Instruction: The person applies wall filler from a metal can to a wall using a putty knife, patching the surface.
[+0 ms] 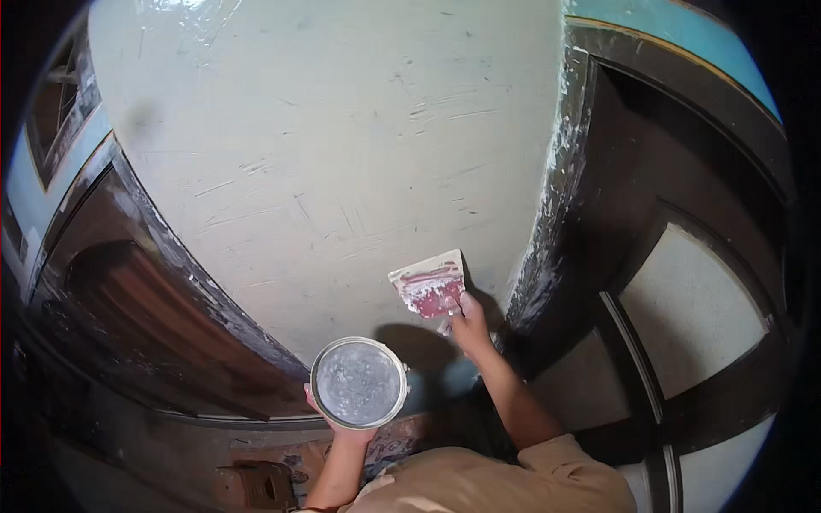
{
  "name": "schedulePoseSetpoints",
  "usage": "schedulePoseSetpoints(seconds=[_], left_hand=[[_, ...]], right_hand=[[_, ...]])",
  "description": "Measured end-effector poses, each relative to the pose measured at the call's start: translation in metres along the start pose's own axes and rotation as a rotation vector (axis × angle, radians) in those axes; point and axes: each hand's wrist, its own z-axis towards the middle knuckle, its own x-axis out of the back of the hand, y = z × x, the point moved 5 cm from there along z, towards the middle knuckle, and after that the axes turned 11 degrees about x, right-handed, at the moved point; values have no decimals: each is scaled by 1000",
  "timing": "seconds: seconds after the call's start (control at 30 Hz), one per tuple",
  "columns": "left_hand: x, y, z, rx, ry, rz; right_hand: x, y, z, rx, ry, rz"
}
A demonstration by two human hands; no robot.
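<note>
My right hand [467, 323] is closed round the handle of a broad putty knife [432, 286]. Its blade is reddish, with pale putty along the edge and white smears near the handle. The blade lies close to the pale wall [342, 197]; whether it touches is hard to tell. Below and to the left, my left hand [351, 434] supports a round metal tin [359, 382] from beneath. The tin's flat grey face is mottled, and its rim is smeared with pale putty. Most of the left hand's fingers are hidden under it, with fingertips showing at its left side.
Scratches and small dark marks run across the wall. A brown wooden door [128, 291] stands at the left in a putty-stained frame. On the right is a dark door [624, 179] with pale panels. A brown plastic stool [255, 486] is low at the left.
</note>
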Motion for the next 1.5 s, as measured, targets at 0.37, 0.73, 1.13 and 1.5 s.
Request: schedulePoseSetpoints(seconds=[0.37,0.73,1.13,1.5], left_hand=[[1,9,-16,2,-53,63],[-1,5,-25,65,-143,-141],[17,13,-22,29,-117,-19],[-1,6,-19,118,-137,-125]], right_hand=[[-17,8,1,-36,24,-36],[-45,-7,15,88,76,-129],[-62,-5,32,375,96,-254],[-104,-43,60,345,10,-174]])
